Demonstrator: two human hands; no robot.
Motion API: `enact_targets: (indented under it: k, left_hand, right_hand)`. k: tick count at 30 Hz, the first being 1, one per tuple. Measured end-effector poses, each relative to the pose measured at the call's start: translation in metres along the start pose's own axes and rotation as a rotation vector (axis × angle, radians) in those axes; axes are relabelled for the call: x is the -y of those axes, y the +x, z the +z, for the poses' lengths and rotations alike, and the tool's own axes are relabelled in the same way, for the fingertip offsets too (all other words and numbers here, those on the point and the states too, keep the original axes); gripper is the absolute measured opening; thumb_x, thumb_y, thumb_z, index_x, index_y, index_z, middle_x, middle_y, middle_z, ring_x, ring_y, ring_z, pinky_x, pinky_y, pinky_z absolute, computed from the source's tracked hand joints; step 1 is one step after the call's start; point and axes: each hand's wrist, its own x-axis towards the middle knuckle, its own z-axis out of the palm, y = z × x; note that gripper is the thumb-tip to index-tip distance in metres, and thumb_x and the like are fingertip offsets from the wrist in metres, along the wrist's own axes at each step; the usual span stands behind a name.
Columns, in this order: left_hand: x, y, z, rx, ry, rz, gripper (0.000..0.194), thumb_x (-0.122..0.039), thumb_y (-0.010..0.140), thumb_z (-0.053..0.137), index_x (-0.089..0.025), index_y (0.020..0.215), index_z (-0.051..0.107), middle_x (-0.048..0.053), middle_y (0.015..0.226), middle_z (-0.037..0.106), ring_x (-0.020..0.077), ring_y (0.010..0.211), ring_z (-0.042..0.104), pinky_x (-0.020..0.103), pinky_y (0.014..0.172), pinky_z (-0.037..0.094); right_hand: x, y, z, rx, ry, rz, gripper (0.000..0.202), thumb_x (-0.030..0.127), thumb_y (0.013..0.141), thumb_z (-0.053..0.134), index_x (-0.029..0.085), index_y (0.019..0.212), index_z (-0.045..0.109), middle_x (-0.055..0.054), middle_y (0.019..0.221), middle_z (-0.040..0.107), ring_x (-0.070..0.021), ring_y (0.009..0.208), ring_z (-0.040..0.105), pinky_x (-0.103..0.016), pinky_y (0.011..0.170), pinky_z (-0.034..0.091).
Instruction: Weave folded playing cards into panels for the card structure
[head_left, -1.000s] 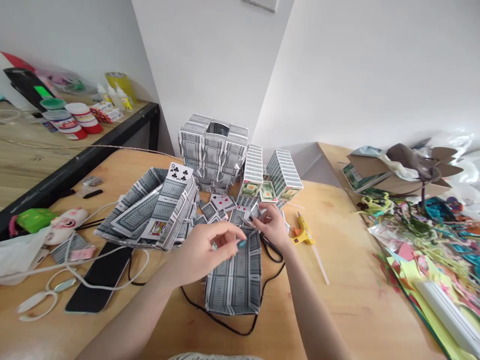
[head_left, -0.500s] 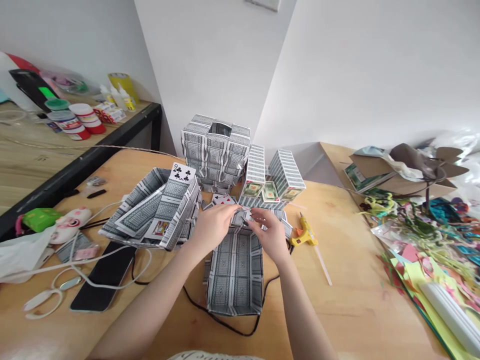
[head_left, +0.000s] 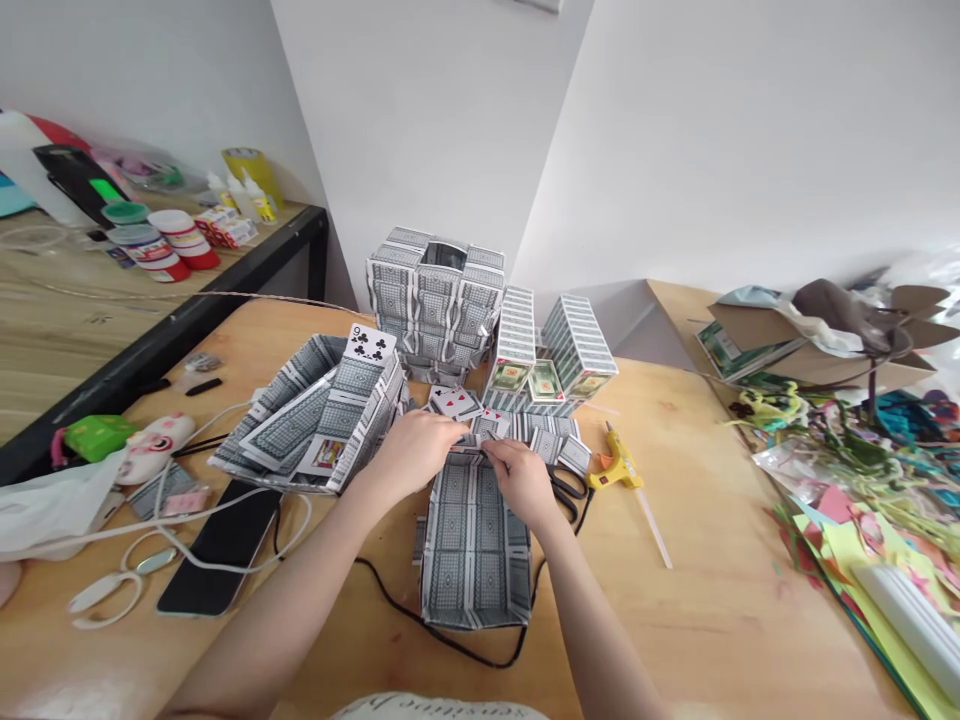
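Note:
An open tray made of playing cards (head_left: 476, 540), patterned backs showing, lies in front of me. At its far rim my left hand (head_left: 421, 450) and my right hand (head_left: 523, 482) are close together with fingers pinched. Between them is a small playing card piece (head_left: 471, 440), mostly covered by the fingers. Loose playing cards (head_left: 454, 402) lie face up just beyond. More patterned card pieces (head_left: 551, 438) lie to the right, above black-handled scissors (head_left: 568, 490). Left of my left hand stands a bigger card box (head_left: 300, 420) with a nine of clubs on top.
A tall card structure (head_left: 439, 305) and stacks of card packs (head_left: 574, 345) stand at the back. A yellow glue gun (head_left: 616, 462) with a glue stick lies right. A phone (head_left: 221, 548), white cables and a black cord (head_left: 397, 605) cross the left and front. Craft scraps (head_left: 862, 450) cover the right side.
Both hands have come down to the tray's far rim, and the right fingers have closed in toward the left. The scissors handles now show. The view has shifted slightly.

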Motion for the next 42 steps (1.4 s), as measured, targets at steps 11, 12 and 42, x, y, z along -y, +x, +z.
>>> enact_targets:
  k: [11, 12, 42]
  left_hand:
    - [-0.001, -0.001, -0.009, 0.01, 0.017, -0.064, 0.032, -0.015, 0.078, 0.043, -0.025, 0.1, 0.064, 0.002, 0.087, 0.07, 0.017, 0.082, 0.062, 0.027, 0.074, 0.045]
    - [-0.001, -0.002, -0.01, 0.011, 0.025, -0.063, 0.033, -0.014, 0.078, 0.042, -0.025, 0.101, 0.064, 0.002, 0.088, 0.07, 0.017, 0.083, 0.062, 0.027, 0.075, 0.045]
    - [-0.008, -0.001, -0.017, 0.09, 0.135, -0.059, 0.037, -0.01, 0.076, 0.042, -0.024, 0.104, 0.062, 0.003, 0.092, 0.069, 0.0196, 0.084, 0.062, 0.031, 0.075, 0.042]
  right_hand:
    - [0.0, 0.0, 0.002, -0.018, 0.011, 0.006, 0.028, 0.016, 0.082, 0.043, 0.026, 0.095, 0.065, -0.004, 0.093, 0.068, -0.0201, 0.089, 0.06, -0.033, 0.08, 0.045]
    - [0.0, 0.0, 0.002, -0.019, 0.007, 0.007, 0.028, 0.016, 0.083, 0.043, 0.026, 0.095, 0.065, -0.004, 0.094, 0.068, -0.0202, 0.089, 0.06, -0.033, 0.08, 0.045]
    - [0.0, -0.001, 0.004, -0.042, -0.002, 0.006, 0.025, 0.014, 0.083, 0.044, 0.021, 0.094, 0.065, -0.004, 0.092, 0.068, -0.0175, 0.087, 0.06, -0.028, 0.08, 0.044]
